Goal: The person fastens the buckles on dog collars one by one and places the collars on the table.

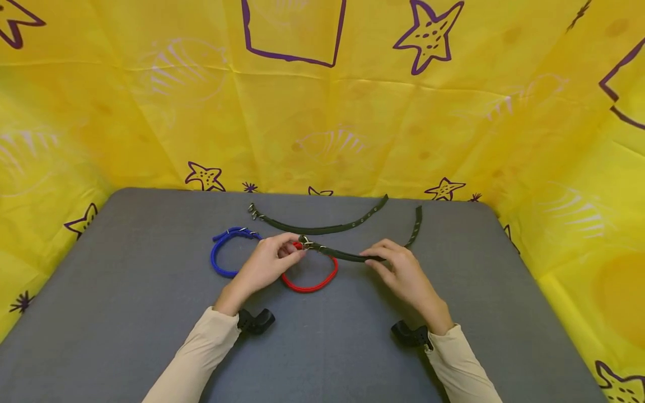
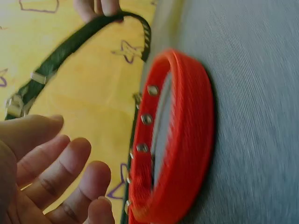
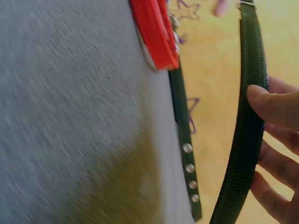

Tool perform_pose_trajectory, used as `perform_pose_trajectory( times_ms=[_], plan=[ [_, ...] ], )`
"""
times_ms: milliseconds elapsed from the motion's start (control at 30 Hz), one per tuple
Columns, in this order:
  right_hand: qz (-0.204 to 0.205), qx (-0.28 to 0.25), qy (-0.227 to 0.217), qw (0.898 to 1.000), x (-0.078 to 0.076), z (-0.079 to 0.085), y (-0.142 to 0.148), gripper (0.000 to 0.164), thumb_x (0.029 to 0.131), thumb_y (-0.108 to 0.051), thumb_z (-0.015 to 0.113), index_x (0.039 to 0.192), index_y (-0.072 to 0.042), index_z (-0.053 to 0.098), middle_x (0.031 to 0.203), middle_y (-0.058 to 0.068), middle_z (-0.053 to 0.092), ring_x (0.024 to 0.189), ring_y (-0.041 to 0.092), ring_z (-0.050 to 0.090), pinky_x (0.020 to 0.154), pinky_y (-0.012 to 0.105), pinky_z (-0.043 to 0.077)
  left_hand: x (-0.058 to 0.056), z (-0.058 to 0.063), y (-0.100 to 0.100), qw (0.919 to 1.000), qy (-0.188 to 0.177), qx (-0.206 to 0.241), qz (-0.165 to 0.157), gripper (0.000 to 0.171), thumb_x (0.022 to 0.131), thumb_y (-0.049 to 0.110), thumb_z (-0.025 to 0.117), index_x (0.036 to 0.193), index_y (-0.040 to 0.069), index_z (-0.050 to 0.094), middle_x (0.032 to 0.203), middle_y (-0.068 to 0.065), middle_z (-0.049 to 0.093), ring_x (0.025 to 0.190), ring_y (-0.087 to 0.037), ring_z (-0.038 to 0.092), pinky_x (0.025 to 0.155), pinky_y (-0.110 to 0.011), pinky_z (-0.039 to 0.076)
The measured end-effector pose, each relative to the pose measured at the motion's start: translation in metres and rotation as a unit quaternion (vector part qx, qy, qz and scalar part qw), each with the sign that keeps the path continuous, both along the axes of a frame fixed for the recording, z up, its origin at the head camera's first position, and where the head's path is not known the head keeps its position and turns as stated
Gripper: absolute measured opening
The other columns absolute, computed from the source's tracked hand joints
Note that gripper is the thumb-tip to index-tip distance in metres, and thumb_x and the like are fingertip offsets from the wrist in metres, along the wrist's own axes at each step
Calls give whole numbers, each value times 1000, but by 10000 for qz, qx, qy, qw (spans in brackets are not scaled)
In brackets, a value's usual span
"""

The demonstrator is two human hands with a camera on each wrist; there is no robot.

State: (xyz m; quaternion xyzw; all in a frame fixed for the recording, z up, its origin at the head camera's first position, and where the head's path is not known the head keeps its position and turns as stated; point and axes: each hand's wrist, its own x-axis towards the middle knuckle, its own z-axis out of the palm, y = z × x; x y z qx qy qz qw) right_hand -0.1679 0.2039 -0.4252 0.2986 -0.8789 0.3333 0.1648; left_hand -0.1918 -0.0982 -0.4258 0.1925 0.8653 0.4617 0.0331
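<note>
My right hand (image 1: pixel 407 274) pinches a dark green collar (image 1: pixel 345 256) near its middle, thumb on one face and fingers on the other. The collar is held above the table, its metal buckle (image 2: pixel 16 106) toward my left hand and its holed end curving away at the right. Beside that buckle is my left hand (image 1: pixel 264 262), its fingers loosely spread; the left wrist view shows nothing between thumb and fingers. Below and between the hands lies a red collar (image 1: pixel 309 289), fastened in a loop, with metal eyelets along its strap.
A blue collar (image 1: pixel 215 258), also looped, lies left of the red one, partly hidden by the left hand. Behind them a second dark green collar (image 1: pixel 314 230) lies stretched out on the grey table (image 1: pixel 322 358). Yellow patterned cloth (image 1: pixel 322 123) encloses the back and sides.
</note>
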Motion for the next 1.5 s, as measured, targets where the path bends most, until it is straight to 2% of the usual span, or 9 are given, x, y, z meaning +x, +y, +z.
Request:
perform_pose_trajectory(
  times_ms=[133,267,400,667,800,900,1100,1333,1500],
  plan=[
    [39,-62,134,9999,1,-4,-9,25,79,0,80,101,-11,76,95,0,70,88,14,68,69,28,54,5,3,6,9992,-171,339,-147,14,97,25,65,104,12,67,86,-8,72,72,-17,63,63,-24,48],
    [13,-142,261,9996,2,-7,-13,25,79,0,80,100,-11,77,95,0,70,88,14,68,71,30,55,10,5,8,9962,-506,673,-224,21,102,28,58,102,8,65,91,-13,73,78,-28,66,65,-28,51],
    [44,-260,330,9991,3,-7,-16,25,78,1,81,100,-11,77,94,0,70,87,14,68,70,29,55,13,6,10,9922,-767,949,-263,29,105,29,51,102,4,65,93,-15,72,82,-30,66,65,-36,55],
    [429,-429,57,9981,5,-8,-25,27,79,2,80,103,-11,76,95,-1,70,88,11,66,73,23,52,17,9,16,9868,-645,1482,-86,32,106,26,49,117,2,66,99,-26,69,83,-38,65,62,-40,56],
    [639,-341,-218,9971,5,-10,-26,27,82,-1,78,105,-12,75,97,-2,70,89,9,66,74,23,52,19,11,18,9870,-558,1502,127,31,106,26,49,115,3,67,91,-24,68,77,-36,64,62,-43,55],
    [690,-158,-490,9963,2,-13,-22,24,84,-4,78,106,-13,75,99,-3,71,91,9,66,78,26,54,19,12,17,9875,-575,1457,169,31,106,27,47,113,2,65,90,-22,68,74,-36,63,64,-42,55],
    [421,441,-1102,9920,-8,-22,0,18,85,-11,77,103,-13,76,99,-3,73,95,13,68,86,33,54,17,14,11,9861,-562,1562,-8,32,108,26,40,104,4,62,104,-17,69,90,-36,65,67,-38,55],
    [-12,936,-1438,9852,-14,-19,32,20,84,-9,78,104,-11,76,102,2,73,100,22,67,90,43,51,15,20,5,9857,-473,1617,-20,26,106,16,39,96,1,58,97,-17,67,75,-21,65,66,-32,55],
    [-411,1095,-1627,9797,-14,-13,55,23,84,-8,77,107,-9,75,106,8,73,105,31,65,95,52,46,14,20,3,9837,-486,1731,-31,21,103,10,38,94,-1,53,92,-20,66,72,-23,63,67,-34,56]
  ],
)
